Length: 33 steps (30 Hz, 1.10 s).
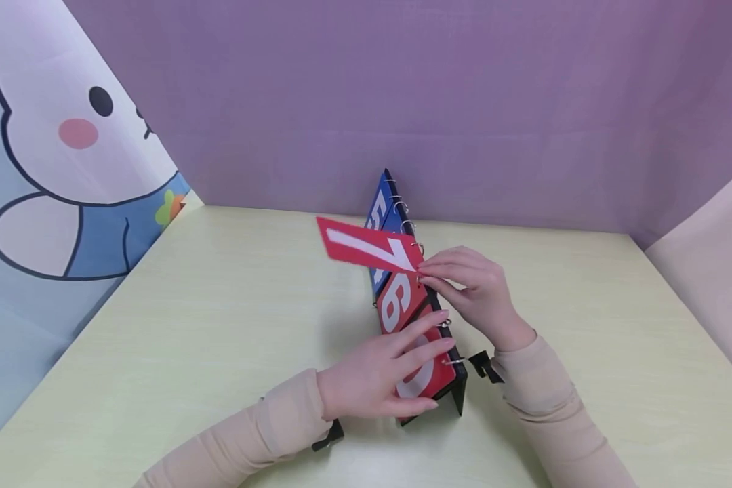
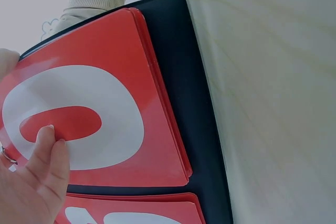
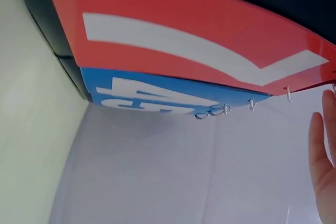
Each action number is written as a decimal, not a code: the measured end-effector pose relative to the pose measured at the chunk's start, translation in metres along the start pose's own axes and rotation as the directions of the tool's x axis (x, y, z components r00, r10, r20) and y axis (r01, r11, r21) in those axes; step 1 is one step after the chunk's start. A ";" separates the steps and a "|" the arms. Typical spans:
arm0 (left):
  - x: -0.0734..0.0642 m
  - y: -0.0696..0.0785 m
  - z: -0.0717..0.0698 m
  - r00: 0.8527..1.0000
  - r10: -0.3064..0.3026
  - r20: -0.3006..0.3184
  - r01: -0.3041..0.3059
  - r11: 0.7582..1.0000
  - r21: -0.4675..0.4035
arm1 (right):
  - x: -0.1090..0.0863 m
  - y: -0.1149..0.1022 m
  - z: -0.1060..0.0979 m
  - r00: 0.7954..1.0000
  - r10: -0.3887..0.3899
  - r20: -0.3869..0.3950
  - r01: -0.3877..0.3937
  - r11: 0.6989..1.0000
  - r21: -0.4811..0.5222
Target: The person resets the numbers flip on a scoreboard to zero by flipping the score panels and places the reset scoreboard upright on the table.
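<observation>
A tabletop flip scoreboard point(image 1: 457, 400) with a black stand carries red and blue number cards on metal rings. My right hand point(image 1: 472, 291) pinches a red card point(image 1: 356, 247) marked 1 at its ringed edge; this card sticks up from the board, over a red card point(image 1: 394, 305) with a 6. Stretched across the near end, my left hand point(image 1: 381, 373) rests its spread fingers on the red 0 card point(image 2: 118, 95) and the board's top edge. In the right wrist view, blue cards point(image 3: 157, 93) showing 4 and 5 lie beyond the red 1 card.
The scoreboard stands lengthwise on a pale wooden-look table point(image 1: 232, 312). Behind is a purple cloth backdrop point(image 1: 433, 102), and a cartoon-printed cloth point(image 1: 43, 163) hangs at the left. Black straps point(image 1: 484, 366) show at the wrists.
</observation>
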State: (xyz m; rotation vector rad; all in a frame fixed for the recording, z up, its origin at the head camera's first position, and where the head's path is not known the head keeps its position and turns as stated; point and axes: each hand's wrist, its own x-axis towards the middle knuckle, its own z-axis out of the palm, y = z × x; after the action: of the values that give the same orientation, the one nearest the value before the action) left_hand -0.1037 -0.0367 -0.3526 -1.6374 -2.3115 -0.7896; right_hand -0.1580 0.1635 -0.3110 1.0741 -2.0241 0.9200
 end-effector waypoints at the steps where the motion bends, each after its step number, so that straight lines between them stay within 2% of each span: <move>1: 0.000 0.000 0.000 1.000 -0.006 0.006 0.006 1.000 -0.004 | 0.000 0.001 0.000 1.000 -0.005 0.020 0.005 1.000 -0.006; 5: 0.001 0.000 0.000 0.999 -0.028 0.023 0.029 0.999 -0.024 | 0.001 0.000 -0.003 0.994 0.032 0.107 -0.028 0.999 -0.035; 9: 0.000 -0.001 0.000 1.000 -0.013 0.012 0.013 1.000 -0.009 | 0.003 -0.002 -0.003 0.986 0.066 0.155 -0.060 0.997 -0.039; 13: 0.000 -0.001 0.001 1.000 0.009 0.002 -0.009 1.000 0.023 | 0.005 -0.001 -0.003 0.985 0.013 0.169 -0.015 1.000 0.010; 17: 0.000 0.000 0.001 1.000 -0.013 0.009 0.013 1.000 -0.003 | 0.010 -0.001 -0.005 0.978 0.001 0.211 -0.008 0.999 0.031; 25: 0.000 -0.001 0.001 1.000 0.002 -0.011 -0.002 1.000 0.015 | 0.016 -0.003 -0.009 0.931 0.100 0.350 -0.129 0.990 0.061; 29: 0.001 -0.002 0.002 1.000 0.021 -0.013 -0.020 0.999 0.041 | 0.011 -0.002 -0.009 0.928 0.132 0.349 -0.177 0.979 0.099; 31: 0.001 -0.003 0.002 0.999 0.034 -0.016 -0.033 0.998 0.044 | 0.008 -0.001 -0.009 0.928 0.180 0.328 -0.234 0.963 0.134; 33: 0.002 -0.004 0.003 0.998 0.051 -0.022 -0.050 0.998 0.045 | 0.004 0.002 -0.009 0.914 0.269 0.303 -0.335 0.922 0.194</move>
State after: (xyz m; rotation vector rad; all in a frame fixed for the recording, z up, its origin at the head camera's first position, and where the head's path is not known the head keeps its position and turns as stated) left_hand -0.1077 -0.0342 -0.3553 -1.6519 -2.2468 -0.7364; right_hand -0.1593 0.1698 -0.3037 1.0772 -2.4022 1.2669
